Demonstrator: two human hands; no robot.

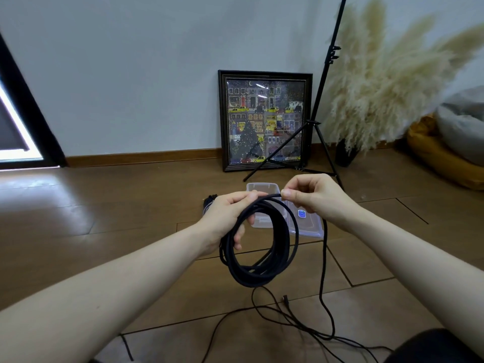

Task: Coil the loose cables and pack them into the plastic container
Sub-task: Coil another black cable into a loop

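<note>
A: Where is the black cable [262, 273] right now?

B: Held up over the wooden floor [104, 210]. Several loops hang as a coil from the left hand [225, 218], whose fingers are curled round the top of the bundle. The right hand [314, 197] pinches the next stretch between thumb and fingertips, just beside the left, laying it onto the coil.

A: So the coiling is finished?

B: Not by my reading. A long tail [324, 271] drops from the right hand to the floor, and more loose cable [288, 318] trails there with a plug end [285, 299] showing. I'd judge this cable is perhaps over half wound.

A: And the plastic container [262, 203]?

B: It sits on the floor just beyond the hands, clear and open, with its lid [309, 224] lying beside it. I can see nothing packed inside yet. A small dark bundle [209, 201] lies to its left, possibly another cable; I can't tell.

A: What's behind that?

B: A framed picture [265, 120] leaning on the wall, a black tripod stand [322, 95], and pampas grass [387, 82].
</note>
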